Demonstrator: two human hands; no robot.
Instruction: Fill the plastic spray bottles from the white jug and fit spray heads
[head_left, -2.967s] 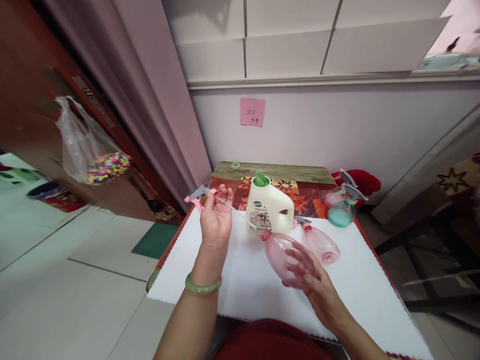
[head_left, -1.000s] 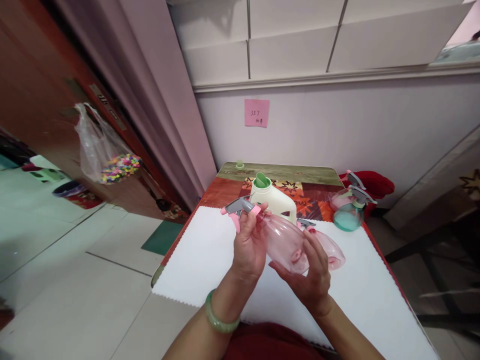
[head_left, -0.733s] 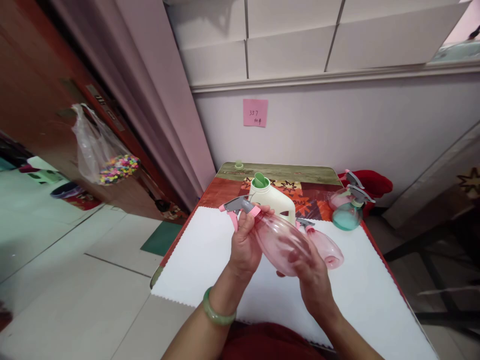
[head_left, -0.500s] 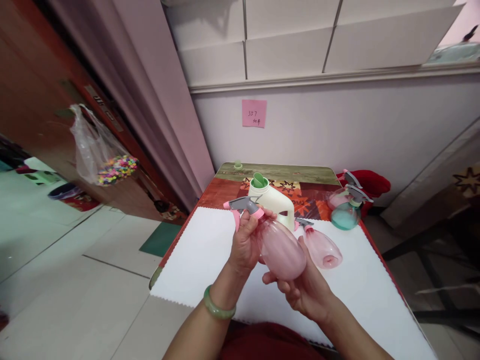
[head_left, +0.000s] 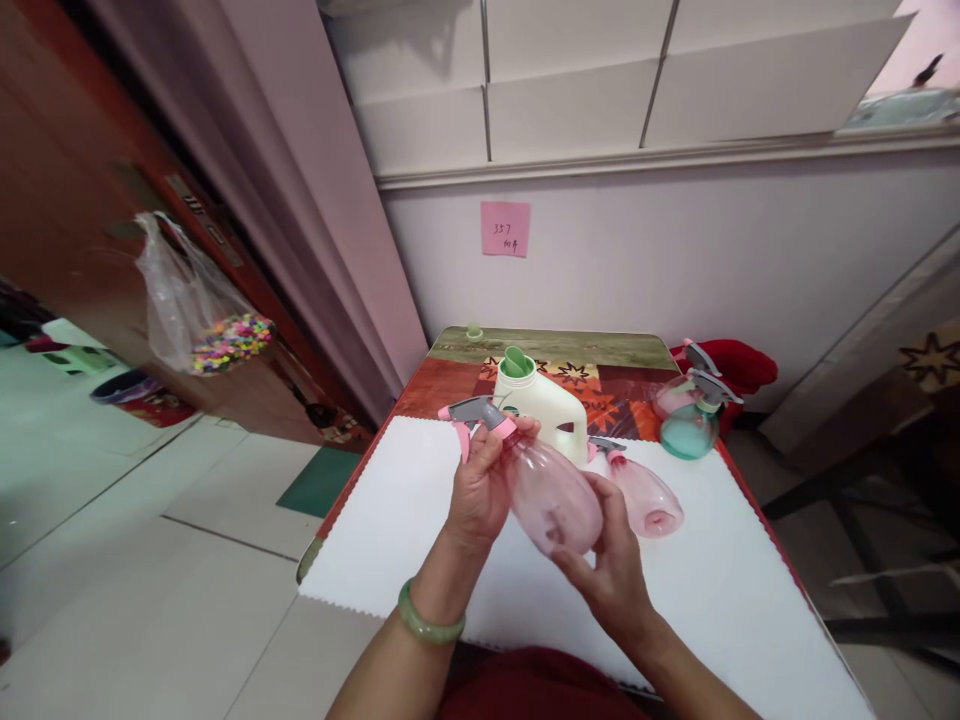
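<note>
A clear pink spray bottle [head_left: 551, 492] is held tilted above the white cloth [head_left: 420, 520]. My left hand [head_left: 480, 490] is closed round its neck, just under the grey and pink trigger head [head_left: 474, 414]. My right hand [head_left: 611, 570] grips the bottle's rounded bottom end with curled fingers. A second pink spray bottle [head_left: 641, 492] lies on its side on the cloth just right of my hands. Behind them stands a cream detergent jug [head_left: 544, 402] with its green spout uncapped.
A teal spray bottle [head_left: 686, 428] and another pink one stand at the table's back right by a red object [head_left: 731, 365]. A small green cap [head_left: 472, 330] sits at the table's far edge. A plastic bag of coloured beads [head_left: 202, 320] hangs at left. The tiled floor lies at left.
Three seconds ago the trigger head with its tube was in my left hand, apart from the bottle. Now it sits on the bottle's neck, and my right hand has shifted its grip on the base.
</note>
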